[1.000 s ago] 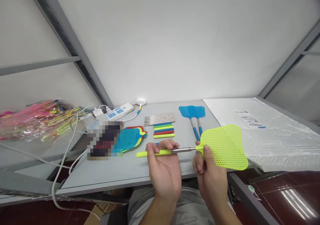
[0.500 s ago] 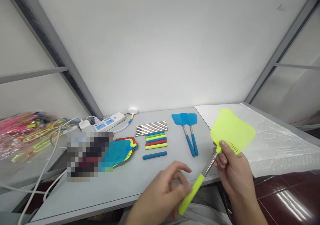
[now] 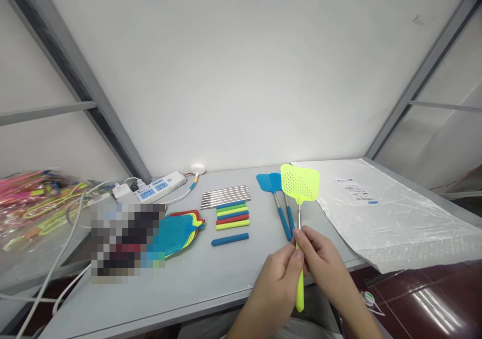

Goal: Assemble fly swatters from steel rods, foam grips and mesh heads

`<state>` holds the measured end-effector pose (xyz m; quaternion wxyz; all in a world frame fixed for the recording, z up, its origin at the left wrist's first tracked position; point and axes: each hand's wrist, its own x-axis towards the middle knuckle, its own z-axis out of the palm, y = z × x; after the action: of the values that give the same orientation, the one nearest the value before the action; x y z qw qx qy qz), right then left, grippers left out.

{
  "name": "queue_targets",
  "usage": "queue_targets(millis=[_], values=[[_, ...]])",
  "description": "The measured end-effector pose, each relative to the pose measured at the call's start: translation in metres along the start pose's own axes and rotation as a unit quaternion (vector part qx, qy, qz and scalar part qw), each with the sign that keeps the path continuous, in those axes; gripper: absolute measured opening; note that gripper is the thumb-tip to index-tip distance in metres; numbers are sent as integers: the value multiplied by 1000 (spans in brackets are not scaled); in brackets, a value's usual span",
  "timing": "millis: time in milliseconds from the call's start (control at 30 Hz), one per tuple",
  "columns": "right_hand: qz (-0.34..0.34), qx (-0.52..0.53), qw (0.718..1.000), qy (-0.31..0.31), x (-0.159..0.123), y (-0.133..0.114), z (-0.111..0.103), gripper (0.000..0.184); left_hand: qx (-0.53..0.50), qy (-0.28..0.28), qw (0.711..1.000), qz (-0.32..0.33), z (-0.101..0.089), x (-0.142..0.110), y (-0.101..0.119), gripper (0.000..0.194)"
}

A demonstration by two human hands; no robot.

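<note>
A yellow-green fly swatter stands nearly upright above the table's front edge, its perforated head at the top. My left hand is closed around its yellow handle from the left. From the right, my right hand pinches the same handle near its upper end, where the metal rod comes out. Behind it lie blue fly swatters with metal rods and blue handles, partly covered by the yellow one.
Left of centre lie metal rods, coloured handle tubes, a lone blue tube and stacked swatter heads. A power strip stands behind, a bag of colourful items far left. A white plastic mailer covers the right side.
The yellow swatter has moved left and turned upright. My right hand has shifted from the head's base to the handle, and my left hand has closed on the handle.
</note>
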<state>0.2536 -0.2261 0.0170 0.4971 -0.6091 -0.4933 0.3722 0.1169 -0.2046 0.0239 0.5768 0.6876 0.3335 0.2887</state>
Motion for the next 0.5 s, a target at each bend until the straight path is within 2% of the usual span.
queue_targets(millis=[167,233,333,400,500], values=[[-9,-154,988,28,38,-1,-9,49,166,34,985,17,-5,21,4,42],[14,-251,967,35,57,-7,-13,49,219,48,974,43,-7,30,3,39],[51,-393,917,32,83,-18,-14,49,301,63,948,77,-10,44,-5,28],[64,-435,898,20,98,-22,-11,48,342,76,932,94,-12,50,-13,20],[72,-455,888,-2,115,-21,-7,45,356,77,924,116,-15,54,-25,9]])
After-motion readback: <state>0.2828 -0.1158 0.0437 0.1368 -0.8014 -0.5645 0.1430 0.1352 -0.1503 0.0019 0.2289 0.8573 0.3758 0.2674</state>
